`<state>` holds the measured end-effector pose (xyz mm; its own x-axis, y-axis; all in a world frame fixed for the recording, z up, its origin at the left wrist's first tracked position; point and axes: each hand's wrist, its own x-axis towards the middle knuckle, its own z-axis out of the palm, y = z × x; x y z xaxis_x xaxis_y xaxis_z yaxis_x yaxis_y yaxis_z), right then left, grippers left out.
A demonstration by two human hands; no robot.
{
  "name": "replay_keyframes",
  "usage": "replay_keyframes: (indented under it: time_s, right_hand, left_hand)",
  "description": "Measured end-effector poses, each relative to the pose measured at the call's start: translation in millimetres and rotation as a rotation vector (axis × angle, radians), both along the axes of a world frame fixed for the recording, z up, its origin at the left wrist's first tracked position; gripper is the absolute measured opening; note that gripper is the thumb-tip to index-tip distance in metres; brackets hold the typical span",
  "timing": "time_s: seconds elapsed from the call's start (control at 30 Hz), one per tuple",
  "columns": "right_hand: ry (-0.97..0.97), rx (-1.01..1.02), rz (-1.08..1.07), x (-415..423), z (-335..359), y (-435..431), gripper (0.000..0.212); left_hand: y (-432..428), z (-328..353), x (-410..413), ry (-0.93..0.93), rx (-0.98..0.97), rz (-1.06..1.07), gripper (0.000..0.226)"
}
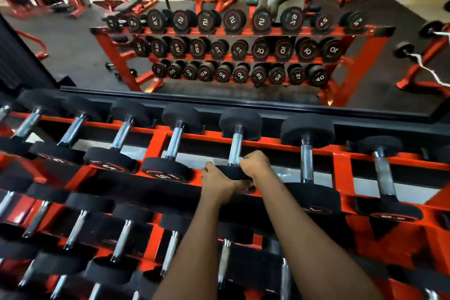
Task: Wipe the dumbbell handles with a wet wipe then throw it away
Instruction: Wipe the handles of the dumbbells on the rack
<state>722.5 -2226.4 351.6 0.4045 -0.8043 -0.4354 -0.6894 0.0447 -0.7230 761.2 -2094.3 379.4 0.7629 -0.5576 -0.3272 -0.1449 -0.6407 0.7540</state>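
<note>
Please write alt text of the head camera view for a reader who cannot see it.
Two bare hands work on one black round-headed dumbbell with a chrome handle on the top row of an orange steel rack: the left hand holds its near head, the right hand is closed at the handle's base. A wall mirror behind reflects the rack and the person.

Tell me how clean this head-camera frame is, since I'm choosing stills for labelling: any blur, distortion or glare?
Head view: wide-angle bending curves the orange rack rails; the left dumbbells and the lower edge smear with motion blur; the hands and the chrome handle at centre stay fairly sharp; the mirror reflection is softer, with bright washed-out floor top right; whether a wipe is held cannot be told.
</note>
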Motion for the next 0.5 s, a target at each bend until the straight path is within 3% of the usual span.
replay_keyframes:
  time_s: [0.13, 0.2, 0.33, 0.5]
  right_hand:
    - [-0.066, 0.140, 0.027, 4.9, 5.9, -2.7, 0.015]
    - [-0.007, 0.105, 0.089, 1.2, 6.1, -5.2, 0.017]
    - [0.082, 0.004, 0.072, 6.5, 12.6, -3.7, 0.024]
    - [0.108, 0.048, 0.101, 10.4, 28.9, -2.5, 0.017]
  left_hand:
    - [2.4, 1.5, 3.5, 0.024, -0.006, -0.011, 0.127]
    - [1.8, -0.9, 3.0, 0.006, -0.002, -0.019, 0.124]
    - [2.4, -1.0, -0.1, 0.018, -0.005, -0.024, 0.140]
    - [3.1, -6.7, 2.2, -0.022, -0.036, -0.029, 0.121]
